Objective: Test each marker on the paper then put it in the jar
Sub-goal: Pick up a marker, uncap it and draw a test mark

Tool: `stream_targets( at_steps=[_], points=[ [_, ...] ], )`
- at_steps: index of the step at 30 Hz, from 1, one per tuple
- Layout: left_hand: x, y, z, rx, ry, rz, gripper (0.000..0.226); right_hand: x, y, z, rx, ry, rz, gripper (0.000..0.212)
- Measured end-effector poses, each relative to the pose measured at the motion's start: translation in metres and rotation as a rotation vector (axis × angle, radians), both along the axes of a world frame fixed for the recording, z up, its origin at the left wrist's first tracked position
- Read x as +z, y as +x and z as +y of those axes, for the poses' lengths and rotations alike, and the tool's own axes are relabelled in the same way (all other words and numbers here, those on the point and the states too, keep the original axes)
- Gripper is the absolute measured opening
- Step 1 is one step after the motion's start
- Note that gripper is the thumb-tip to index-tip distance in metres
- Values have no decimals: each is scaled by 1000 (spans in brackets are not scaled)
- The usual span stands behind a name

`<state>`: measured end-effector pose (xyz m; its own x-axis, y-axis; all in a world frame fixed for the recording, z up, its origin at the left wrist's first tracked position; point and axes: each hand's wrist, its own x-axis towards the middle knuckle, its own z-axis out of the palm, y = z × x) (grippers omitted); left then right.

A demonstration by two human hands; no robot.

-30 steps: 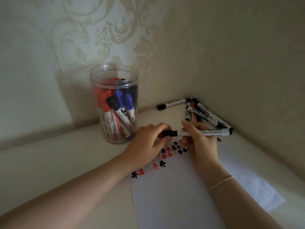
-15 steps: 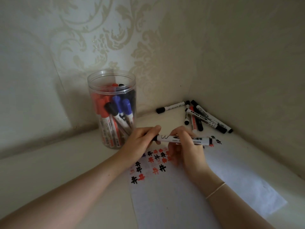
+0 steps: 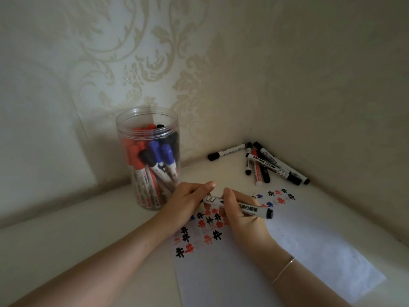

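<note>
Just below the frame's centre, the right hand (image 3: 243, 214) grips the marker (image 3: 238, 206) by its barrel above the paper (image 3: 276, 267), and the left hand (image 3: 188, 200) pinches its cap end. If the cap comes off with a jerk, the tip could smear fingers or earlier marks, or an elbow could knock the jar (image 3: 148, 160) at centre left.

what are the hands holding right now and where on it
One marker: the right hand grips its barrel, the left hand grips its left end.

Both forearms reach forward, left hand (image 3: 188, 199) and right hand (image 3: 241, 214) close together, fingers curled
</note>
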<state>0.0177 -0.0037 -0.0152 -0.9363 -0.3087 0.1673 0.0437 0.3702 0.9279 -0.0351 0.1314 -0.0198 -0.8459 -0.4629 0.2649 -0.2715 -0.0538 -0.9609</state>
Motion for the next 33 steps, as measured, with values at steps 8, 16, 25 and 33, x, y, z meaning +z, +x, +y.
stream_targets(
  at_steps=[8, 16, 25, 33],
  points=[
    [29, 4, 14, -15, -337, 99, 16, 13, -26, 13, -30, -368, -491, 34],
    [147, 38, 12, 305, -494, 645, 11, 12, -32, 15, -32, -343, -589, 20],
    [176, 36, -36, 673, -605, 455, 19, 10, -27, 13, -17, -182, -442, 20],
    [178, 38, -42, 817, -589, 773, 19, 9, -25, 12, -7, -159, -403, 21]
  ],
)
